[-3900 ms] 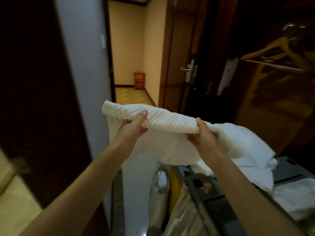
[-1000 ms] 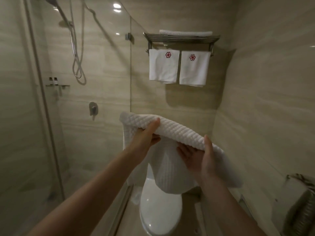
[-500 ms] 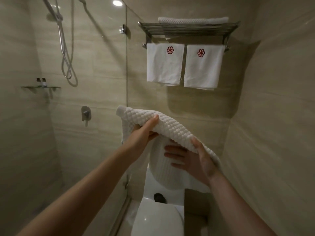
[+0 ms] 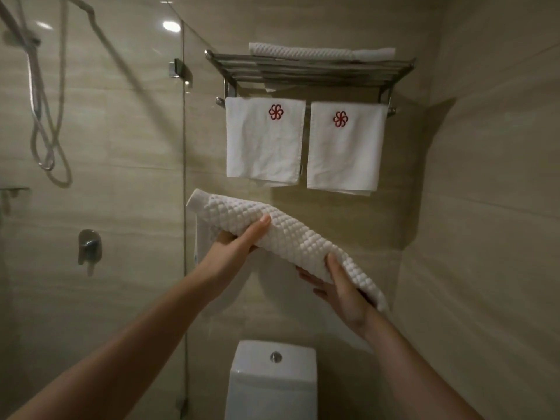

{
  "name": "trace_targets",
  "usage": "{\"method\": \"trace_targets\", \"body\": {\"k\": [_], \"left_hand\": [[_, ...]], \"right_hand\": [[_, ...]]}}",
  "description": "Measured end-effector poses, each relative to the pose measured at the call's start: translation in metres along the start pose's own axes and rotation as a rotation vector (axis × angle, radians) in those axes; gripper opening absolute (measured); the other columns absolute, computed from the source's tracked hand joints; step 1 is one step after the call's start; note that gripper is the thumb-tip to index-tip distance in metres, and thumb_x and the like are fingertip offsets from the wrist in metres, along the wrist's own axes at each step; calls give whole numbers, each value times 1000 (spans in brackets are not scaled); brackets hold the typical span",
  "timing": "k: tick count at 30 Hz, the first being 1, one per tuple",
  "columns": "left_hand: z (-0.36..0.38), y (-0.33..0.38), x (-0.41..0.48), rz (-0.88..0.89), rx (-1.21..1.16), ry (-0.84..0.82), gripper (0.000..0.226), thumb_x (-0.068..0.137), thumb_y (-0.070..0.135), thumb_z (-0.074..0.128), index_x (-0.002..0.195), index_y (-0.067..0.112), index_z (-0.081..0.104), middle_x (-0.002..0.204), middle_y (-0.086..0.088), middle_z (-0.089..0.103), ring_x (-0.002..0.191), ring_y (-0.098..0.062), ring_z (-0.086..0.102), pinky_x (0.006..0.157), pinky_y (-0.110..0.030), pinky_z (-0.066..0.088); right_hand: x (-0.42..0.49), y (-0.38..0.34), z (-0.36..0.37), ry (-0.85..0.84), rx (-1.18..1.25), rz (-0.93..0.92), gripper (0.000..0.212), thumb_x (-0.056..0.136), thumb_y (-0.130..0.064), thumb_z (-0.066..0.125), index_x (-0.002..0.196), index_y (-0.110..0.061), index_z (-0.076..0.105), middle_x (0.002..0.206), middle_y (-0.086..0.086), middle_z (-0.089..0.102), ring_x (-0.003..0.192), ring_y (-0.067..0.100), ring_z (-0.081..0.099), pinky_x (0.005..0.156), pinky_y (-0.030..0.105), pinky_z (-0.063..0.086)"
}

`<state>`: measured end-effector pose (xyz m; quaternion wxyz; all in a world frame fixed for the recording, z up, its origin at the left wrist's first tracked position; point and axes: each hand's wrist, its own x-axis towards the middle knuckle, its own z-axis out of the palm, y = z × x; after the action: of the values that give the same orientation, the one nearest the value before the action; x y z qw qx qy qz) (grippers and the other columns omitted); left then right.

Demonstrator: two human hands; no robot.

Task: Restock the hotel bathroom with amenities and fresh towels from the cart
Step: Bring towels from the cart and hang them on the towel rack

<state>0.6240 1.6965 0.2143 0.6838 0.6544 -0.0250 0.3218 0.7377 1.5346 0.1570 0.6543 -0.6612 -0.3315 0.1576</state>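
Waffle towel [image 4: 291, 237] is now nearing towel rack [image 4: 309, 69], left hand [image 4: 233, 253] & right hand [image 4: 342, 292] gripping it; shelving prob next.

White waffle-weave towel [image 4: 291, 237], folded, tilted down rightward, gripped below the rack [image 4: 309, 71]

Fingers of left hand [image 4: 233, 250] mostly hidden under the towel [image 4: 291, 234], right hand [image 4: 342, 292] partly covered by it, toilet tank [image 4: 272, 383] cut by bottom edge, shower hose [image 4: 45, 116] blurred, cut at top, shelf [image 4: 12, 190] cut at left edge
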Motion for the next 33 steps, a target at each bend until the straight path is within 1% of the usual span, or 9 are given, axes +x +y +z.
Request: {"method": "trace_targets", "body": {"k": [6, 10, 14, 18, 21, 23, 26, 29, 33], "left_hand": [[-5, 3, 83, 173, 126, -56, 8, 84, 26, 61, 89, 30, 57, 93, 12, 64, 80, 5, 65, 64, -11, 51], [-7, 19, 130, 349, 201, -88, 9, 88, 22, 57, 91, 30, 57, 96, 11, 63, 80, 11, 63, 65, -8, 49], [-10, 42, 175, 536, 210, -108, 12, 86, 28, 61, 97, 23, 59, 97, 4, 64, 86, 2, 65, 66, -13, 51], [-9, 71, 216, 673, 202, -50, 31, 73, 41, 62, 97, 20, 59, 94, 3, 65, 85, -1, 65, 66, -15, 52], [-2, 97, 244, 771, 217, 38, 10, 84, 21, 65, 90, 17, 58, 86, 2, 62, 74, 6, 63, 60, -10, 49], [3, 113, 262, 822, 247, 78, 3, 89, 13, 56, 88, 11, 58, 84, 0, 61, 69, 8, 61, 58, -10, 50], [11, 132, 291, 877, 265, 156, 18, 88, 19, 57, 90, 1, 59, 84, -9, 60, 66, 2, 59, 60, -13, 52], [15, 149, 320, 944, 214, 261, 13, 86, 25, 62, 81, 15, 57, 79, -4, 59, 63, 5, 60, 59, -15, 54], [21, 164, 352, 1018, 166, 254, 35, 64, 51, 61, 74, 18, 52, 69, 0, 57, 64, -7, 60, 61, -27, 55]], "right_hand": [[71, -23, -16, 135, -149, -161, 110, 51, -95, 44, 144, -37, 31, 149, -13, 34, 137, 5, 33, 117, 37, 25], [105, -61, -22, 187, -197, -222, 101, 60, -87, 43, 145, -35, 28, 151, -12, 30, 137, 6, 30, 118, 35, 22], [146, -106, -33, 208, -320, -351, 65, 89, -55, 34, 148, -31, 19, 137, -22, 22, 128, -7, 16, 108, 14, 10], [188, -151, -39, 219, -379, -451, 79, 76, -65, 35, 147, -34, 19, 151, -13, 23, 140, 6, 18, 118, 29, 14], [217, -182, -50, 209, -412, -491, 71, 84, -63, 37, 147, -36, 18, 134, -17, 25, 126, 1, 24, 107, 22, 19], [235, -203, -57, 229, -434, -526, 83, 76, -72, 42, 147, -38, 15, 135, -17, 22, 127, 1, 22, 105, 21, 15], [258, -238, -64, 210, -472, -606, 82, 78, -68, 42, 148, -36, 12, 155, -9, 15, 141, 8, 14, 106, 20, 9], [275, -273, -71, 200, -565, -670, 71, 90, -59, 37, 150, -32, 8, 158, -7, 5, 145, 12, 6, 113, 26, 6], [294, -312, -75, 199, -646, -731, 74, 88, -65, 31, 150, -33, 7, 160, -6, 1, 146, 15, 4, 118, 34, 6]]}}
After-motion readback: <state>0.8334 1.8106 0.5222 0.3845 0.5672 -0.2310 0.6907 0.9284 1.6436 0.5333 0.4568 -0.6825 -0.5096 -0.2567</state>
